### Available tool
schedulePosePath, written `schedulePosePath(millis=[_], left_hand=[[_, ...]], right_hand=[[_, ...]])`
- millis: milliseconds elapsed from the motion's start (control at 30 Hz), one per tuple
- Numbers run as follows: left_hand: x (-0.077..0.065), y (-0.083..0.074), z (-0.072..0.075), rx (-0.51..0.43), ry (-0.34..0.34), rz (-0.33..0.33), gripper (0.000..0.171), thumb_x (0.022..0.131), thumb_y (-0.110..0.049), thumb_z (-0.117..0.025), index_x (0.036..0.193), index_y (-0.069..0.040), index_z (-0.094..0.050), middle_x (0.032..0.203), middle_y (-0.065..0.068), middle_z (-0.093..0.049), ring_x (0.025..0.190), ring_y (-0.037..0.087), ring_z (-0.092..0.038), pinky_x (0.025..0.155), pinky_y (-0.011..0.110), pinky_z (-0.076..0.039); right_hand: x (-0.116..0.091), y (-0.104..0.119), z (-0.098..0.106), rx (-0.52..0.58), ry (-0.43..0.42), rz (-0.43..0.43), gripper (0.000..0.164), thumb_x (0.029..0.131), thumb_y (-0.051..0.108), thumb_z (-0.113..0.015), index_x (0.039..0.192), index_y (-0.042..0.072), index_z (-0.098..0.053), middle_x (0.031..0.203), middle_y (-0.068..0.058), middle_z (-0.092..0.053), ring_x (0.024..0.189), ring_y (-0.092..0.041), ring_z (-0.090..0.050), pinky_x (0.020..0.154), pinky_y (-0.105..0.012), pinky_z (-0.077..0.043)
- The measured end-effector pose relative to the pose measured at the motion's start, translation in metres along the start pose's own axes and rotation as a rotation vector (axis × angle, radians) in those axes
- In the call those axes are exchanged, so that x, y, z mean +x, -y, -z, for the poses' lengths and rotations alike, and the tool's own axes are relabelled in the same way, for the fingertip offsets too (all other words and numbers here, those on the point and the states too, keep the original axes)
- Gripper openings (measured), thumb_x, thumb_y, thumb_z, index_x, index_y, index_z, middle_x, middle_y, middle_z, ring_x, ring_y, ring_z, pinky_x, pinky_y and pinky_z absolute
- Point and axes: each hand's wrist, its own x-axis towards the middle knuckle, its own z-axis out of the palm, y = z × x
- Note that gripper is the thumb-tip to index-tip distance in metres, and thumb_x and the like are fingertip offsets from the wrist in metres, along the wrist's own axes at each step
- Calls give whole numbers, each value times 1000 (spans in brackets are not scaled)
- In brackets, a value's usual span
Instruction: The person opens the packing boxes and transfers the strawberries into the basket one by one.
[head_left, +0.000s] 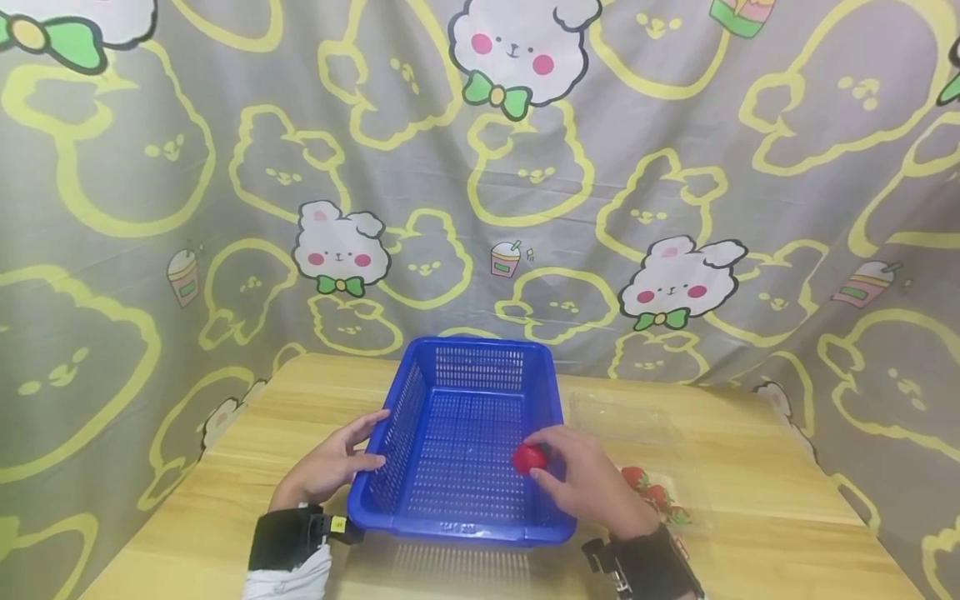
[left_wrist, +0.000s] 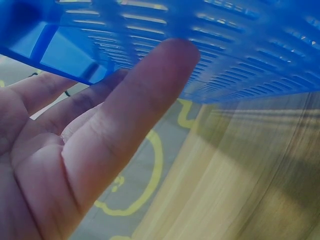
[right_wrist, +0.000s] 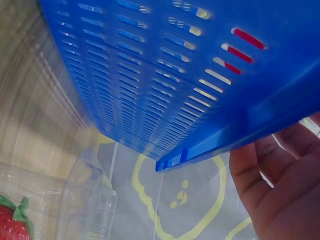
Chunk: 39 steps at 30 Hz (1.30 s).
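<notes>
A blue plastic basket [head_left: 465, 528] with slotted walls stands in the middle of the table. My left hand [head_left: 333, 461] is at its left side, with a straight thumb [left_wrist: 145, 90] against the slotted wall. Over the basket's right part, my right hand [head_left: 588, 479] pinches a red strawberry [head_left: 529, 458] between thumb and fingertips. Red shows through the wall slots in the right wrist view, where the right hand's fingers [right_wrist: 272, 162] reach over the rim. More strawberries [head_left: 656, 497] with green leaves lie in a clear plastic container [right_wrist: 85, 200] right of the basket.
The light wooden table [head_left: 780, 475] extends on both sides of the basket. A clear plastic lid or tray part [head_left: 622, 417] lies at the back right. Behind the table hangs a grey cloth [head_left: 442, 183] with yellow outlines and white rabbit faces.
</notes>
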Motion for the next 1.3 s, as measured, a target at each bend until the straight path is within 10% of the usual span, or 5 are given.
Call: schedulePosePath(millis=[1300], left_hand=[[0, -3, 1, 24, 2, 1, 71, 91, -2, -57, 148, 3, -13, 148, 41, -12, 119, 54, -44, 86, 57, -53]], right_hand=[[0, 0, 1, -21, 62, -6, 17, 82, 10, -70, 99, 8, -67, 97, -4, -70, 92, -16, -64, 80, -39, -58]])
